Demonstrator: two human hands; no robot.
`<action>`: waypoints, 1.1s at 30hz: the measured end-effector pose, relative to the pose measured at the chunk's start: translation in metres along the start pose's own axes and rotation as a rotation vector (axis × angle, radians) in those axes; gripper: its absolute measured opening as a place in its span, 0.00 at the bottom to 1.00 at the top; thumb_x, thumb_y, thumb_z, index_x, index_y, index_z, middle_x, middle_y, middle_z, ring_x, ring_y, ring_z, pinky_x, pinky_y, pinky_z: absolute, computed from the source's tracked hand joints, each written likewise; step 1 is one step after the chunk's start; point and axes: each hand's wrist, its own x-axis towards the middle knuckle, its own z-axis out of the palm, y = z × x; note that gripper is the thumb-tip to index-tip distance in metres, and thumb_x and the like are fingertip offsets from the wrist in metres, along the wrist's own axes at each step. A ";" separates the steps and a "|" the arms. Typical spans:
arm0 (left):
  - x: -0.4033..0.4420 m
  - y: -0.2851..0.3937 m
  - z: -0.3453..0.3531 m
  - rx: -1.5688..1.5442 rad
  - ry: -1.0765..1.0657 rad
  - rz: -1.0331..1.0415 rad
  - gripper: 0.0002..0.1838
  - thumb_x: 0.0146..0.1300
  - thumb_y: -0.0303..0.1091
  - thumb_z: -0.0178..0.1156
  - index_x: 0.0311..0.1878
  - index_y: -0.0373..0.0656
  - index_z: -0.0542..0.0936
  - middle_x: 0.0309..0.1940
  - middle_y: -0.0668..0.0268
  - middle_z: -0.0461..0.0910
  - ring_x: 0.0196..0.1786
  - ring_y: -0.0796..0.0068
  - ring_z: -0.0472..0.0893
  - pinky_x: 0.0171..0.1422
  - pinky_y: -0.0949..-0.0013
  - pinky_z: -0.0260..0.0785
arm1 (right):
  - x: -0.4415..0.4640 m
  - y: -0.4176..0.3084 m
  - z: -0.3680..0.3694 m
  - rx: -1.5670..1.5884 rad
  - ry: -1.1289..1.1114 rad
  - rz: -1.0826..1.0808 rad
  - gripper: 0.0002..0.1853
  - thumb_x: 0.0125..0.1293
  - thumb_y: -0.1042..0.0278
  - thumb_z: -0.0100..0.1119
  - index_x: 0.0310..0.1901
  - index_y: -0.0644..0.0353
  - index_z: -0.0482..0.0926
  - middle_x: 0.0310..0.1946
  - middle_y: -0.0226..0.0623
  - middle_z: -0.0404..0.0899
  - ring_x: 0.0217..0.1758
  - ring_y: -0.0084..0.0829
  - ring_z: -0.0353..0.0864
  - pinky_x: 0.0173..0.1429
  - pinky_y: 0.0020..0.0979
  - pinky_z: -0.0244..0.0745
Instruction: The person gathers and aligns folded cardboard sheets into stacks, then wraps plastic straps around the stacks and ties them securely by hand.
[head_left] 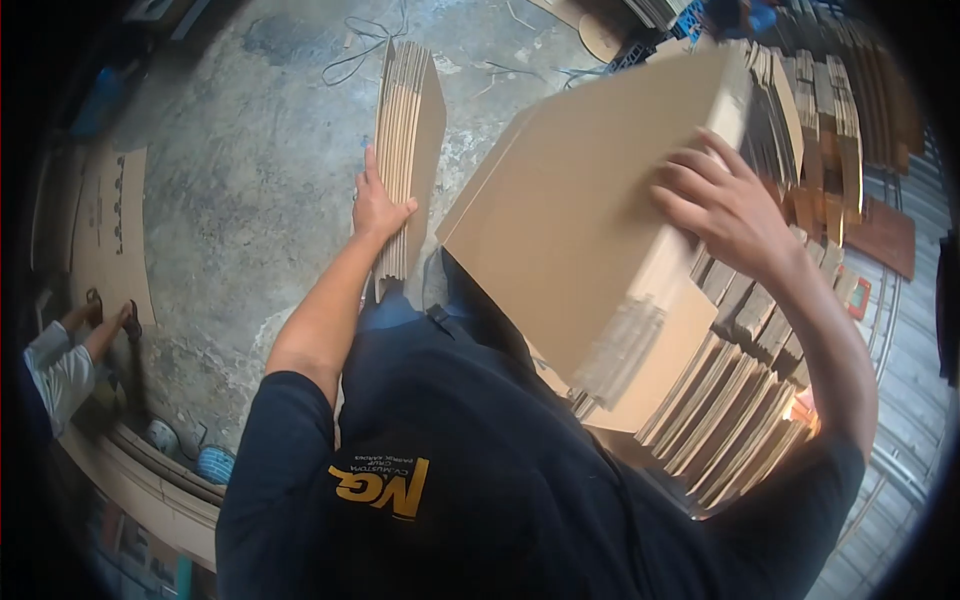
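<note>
My left hand (pixel 382 212) grips the edge of an upright stack of flattened cardboard boxes (pixel 408 130), with the thumb pressed against the layered edges. The stack stands on end in front of my legs. To the right leans a broad bundle of flat cardboard sheets (pixel 575 190), tilted against my body side. My right hand (pixel 715 195) lies over its upper right edge, fingers curled onto the face and slightly blurred. What is under that palm is hidden.
Rows of stacked folded cardboard (pixel 725 415) fill the right side beside a corrugated metal surface (pixel 850 520). A cord (pixel 355 65) lies on the concrete floor (pixel 230 180). At the left, another person's hands (pixel 128 318) touch a large cardboard sheet (pixel 112 230).
</note>
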 end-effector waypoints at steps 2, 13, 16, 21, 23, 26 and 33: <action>-0.004 0.009 0.011 0.025 -0.004 0.005 0.73 0.45 0.42 0.81 0.85 0.54 0.35 0.63 0.44 0.69 0.61 0.39 0.78 0.63 0.46 0.77 | 0.027 0.002 0.022 -0.020 -0.022 -0.090 0.15 0.64 0.72 0.56 0.52 0.48 0.73 0.46 0.30 0.76 0.65 0.34 0.75 0.84 0.50 0.54; -0.009 0.044 0.030 -0.027 -0.055 0.024 0.72 0.45 0.38 0.79 0.85 0.50 0.36 0.67 0.41 0.64 0.64 0.35 0.74 0.66 0.46 0.74 | 0.206 -0.021 0.236 0.137 0.291 -0.414 0.07 0.65 0.65 0.58 0.44 0.44 0.79 0.47 0.22 0.79 0.63 0.28 0.75 0.82 0.50 0.52; -0.004 0.028 0.030 -0.038 -0.018 0.058 0.71 0.44 0.36 0.78 0.84 0.46 0.37 0.70 0.39 0.63 0.69 0.34 0.71 0.71 0.47 0.70 | 0.242 -0.040 0.291 0.096 0.283 -0.397 0.08 0.67 0.62 0.56 0.46 0.40 0.81 0.51 0.20 0.80 0.66 0.27 0.74 0.81 0.55 0.51; -0.004 0.024 0.023 -0.007 0.012 0.178 0.70 0.44 0.41 0.78 0.84 0.41 0.39 0.73 0.37 0.61 0.73 0.35 0.67 0.77 0.48 0.63 | 0.249 -0.078 0.361 0.313 0.476 -0.259 0.11 0.68 0.61 0.55 0.51 0.39 0.80 0.61 0.26 0.76 0.74 0.32 0.69 0.84 0.65 0.42; -0.005 0.025 0.022 -0.050 -0.004 0.162 0.71 0.43 0.43 0.79 0.84 0.39 0.40 0.75 0.37 0.60 0.75 0.37 0.65 0.79 0.48 0.61 | 0.240 -0.089 0.366 0.309 0.576 -0.123 0.13 0.68 0.63 0.54 0.52 0.41 0.79 0.61 0.29 0.75 0.74 0.33 0.69 0.85 0.64 0.43; -0.003 0.019 0.024 0.007 -0.002 0.144 0.72 0.43 0.43 0.80 0.84 0.38 0.39 0.75 0.37 0.60 0.76 0.37 0.64 0.80 0.48 0.59 | 0.220 -0.096 0.364 0.451 0.651 0.212 0.21 0.67 0.65 0.56 0.63 0.46 0.76 0.69 0.41 0.70 0.79 0.40 0.64 0.83 0.63 0.48; -0.016 0.049 0.056 0.039 0.000 0.227 0.72 0.44 0.42 0.79 0.84 0.39 0.37 0.74 0.36 0.58 0.74 0.36 0.66 0.77 0.48 0.63 | 0.183 -0.128 0.327 1.425 0.563 1.206 0.42 0.65 0.51 0.68 0.73 0.68 0.65 0.70 0.62 0.67 0.74 0.59 0.68 0.77 0.48 0.65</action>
